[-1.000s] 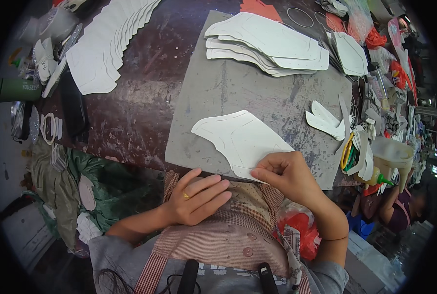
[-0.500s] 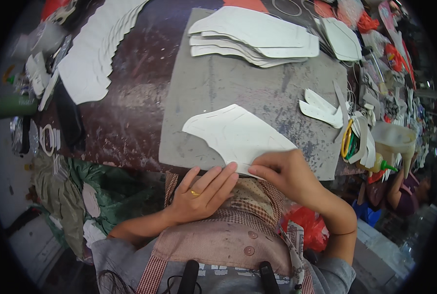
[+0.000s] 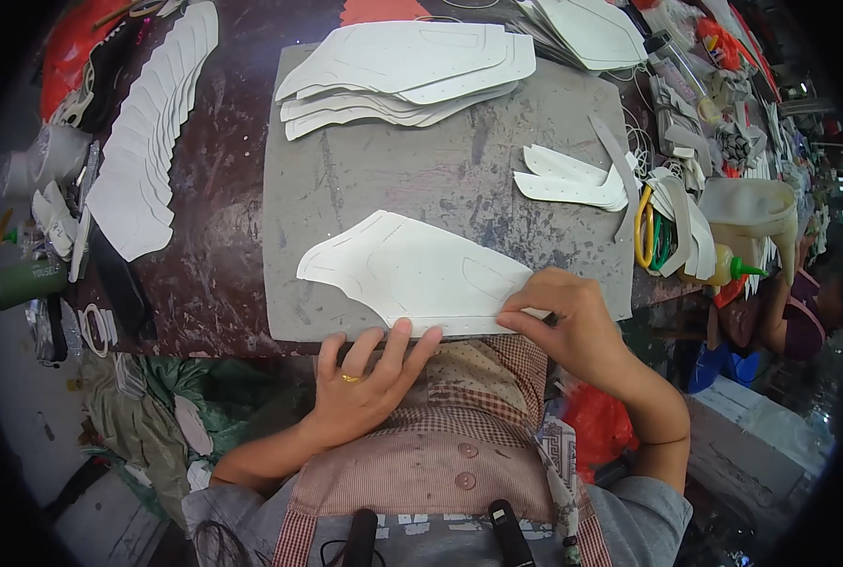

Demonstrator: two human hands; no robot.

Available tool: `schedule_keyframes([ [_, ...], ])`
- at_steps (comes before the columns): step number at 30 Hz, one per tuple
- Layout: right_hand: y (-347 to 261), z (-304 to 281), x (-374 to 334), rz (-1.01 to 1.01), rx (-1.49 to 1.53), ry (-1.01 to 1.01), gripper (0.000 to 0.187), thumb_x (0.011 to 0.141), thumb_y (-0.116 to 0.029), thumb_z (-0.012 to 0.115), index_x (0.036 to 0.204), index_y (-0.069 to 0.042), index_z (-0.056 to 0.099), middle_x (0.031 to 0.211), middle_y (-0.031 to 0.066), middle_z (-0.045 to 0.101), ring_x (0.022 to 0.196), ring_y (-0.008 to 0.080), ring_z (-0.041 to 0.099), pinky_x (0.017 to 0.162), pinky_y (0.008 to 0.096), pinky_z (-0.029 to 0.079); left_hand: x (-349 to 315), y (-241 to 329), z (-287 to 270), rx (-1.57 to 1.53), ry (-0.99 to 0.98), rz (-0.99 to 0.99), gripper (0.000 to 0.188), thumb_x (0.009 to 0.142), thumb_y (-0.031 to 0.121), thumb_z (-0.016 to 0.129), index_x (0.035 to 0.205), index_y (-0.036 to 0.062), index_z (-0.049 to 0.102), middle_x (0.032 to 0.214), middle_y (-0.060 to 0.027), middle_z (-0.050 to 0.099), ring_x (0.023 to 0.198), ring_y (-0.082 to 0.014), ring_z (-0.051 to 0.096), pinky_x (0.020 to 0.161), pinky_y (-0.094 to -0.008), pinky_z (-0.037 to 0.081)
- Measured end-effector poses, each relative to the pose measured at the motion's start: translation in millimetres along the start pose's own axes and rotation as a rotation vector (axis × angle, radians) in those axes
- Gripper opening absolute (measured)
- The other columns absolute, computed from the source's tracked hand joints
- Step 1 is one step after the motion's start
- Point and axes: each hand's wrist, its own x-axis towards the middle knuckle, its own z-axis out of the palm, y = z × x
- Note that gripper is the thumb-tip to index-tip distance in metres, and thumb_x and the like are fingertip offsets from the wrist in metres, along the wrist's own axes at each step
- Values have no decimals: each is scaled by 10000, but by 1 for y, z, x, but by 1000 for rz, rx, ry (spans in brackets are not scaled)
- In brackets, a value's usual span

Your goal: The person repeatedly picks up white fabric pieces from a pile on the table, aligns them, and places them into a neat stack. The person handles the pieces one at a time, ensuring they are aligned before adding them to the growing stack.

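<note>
A white shoe-upper piece with thin marked lines lies flat near the front edge of the grey mat. Along its near edge runs a narrow white strip or folded border; I cannot tell which. My left hand, with a gold ring, has its fingers spread, and its fingertips rest on that near edge. At the right end of the same edge, the thumb and forefinger of my right hand are pinched on the piece. Farther back on the mat lies a stack of similar white pieces.
Narrow white pieces lie at the mat's right. Beyond them are a green-tipped bottle, a yellow ring and a plastic container. Fanned white pieces and a green cylinder are at the left. A person shows far right.
The view has shifted, so the mat and pieces sit farther left. My right hand has slid rightward along the near edge to its right end; my left fingers have spread apart.
</note>
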Motion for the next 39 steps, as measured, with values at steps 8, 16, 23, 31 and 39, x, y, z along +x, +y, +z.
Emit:
schedule_keyframes([
  [8,-11,-6,13,-16,-265,-150,199,804,-206,757,901,-43,698,802,141,668,739,385,646,656,458,507,35,33,6,-300,-17,74,419,897,241,610,1279,74,652,1289,-127,617,1217,-258,551,1044,-417,414],
  [16,21,-21,-5,212,299,94,287,832,-69,757,1081,-14,624,781,68,656,598,103,566,528,258,455,39,47,25,-189,91,100,471,924,249,555,1373,116,606,1273,-64,607,1248,-208,524,1079,-378,405],
  [23,26,-11,-3,174,249,196,203,847,-58,727,1009,-28,609,734,69,650,567,125,581,516,302,456,43,52,27,-52,55,86,518,893,222,597,1395,100,586,1231,-31,565,1162,-198,536,1006,-350,429],
  [31,-10,-40,6,-89,-131,104,161,887,-173,693,903,-69,570,764,149,632,688,369,635,592,459,472,114,-16,-16,-585,-97,-66,519,796,195,769,1273,48,629,1143,-111,611,1078,-284,607,982,-451,451],
  [39,32,-42,24,-156,-58,647,191,858,-95,726,1018,-7,672,857,155,631,788,352,620,700,391,498,98,-59,-4,-380,63,114,428,760,71,687,1188,87,702,977,-87,587,893,-267,616,913,-488,475],
])
